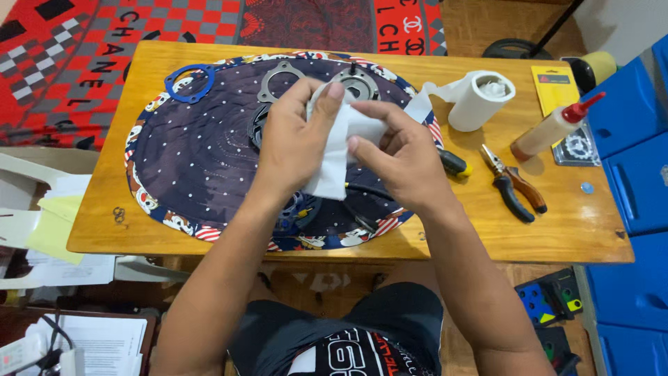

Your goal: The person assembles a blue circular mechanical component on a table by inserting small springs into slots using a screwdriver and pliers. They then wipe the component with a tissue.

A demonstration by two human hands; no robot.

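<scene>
White tissue (339,150) is pinched between both hands above the round cloth mat (202,160) on the table: left hand (296,136) closed around it, right hand (396,157) pressing fingertips in. Wiping works best firmly supported (roll (480,101) at two o'clock).

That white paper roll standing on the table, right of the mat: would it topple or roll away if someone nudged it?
The paper roll looks light, so a nudge would probably slide or tip it. Once on its side its round shape would likely let it roll across the wooden table. Its loose tail looks floppy and easily torn.
</scene>
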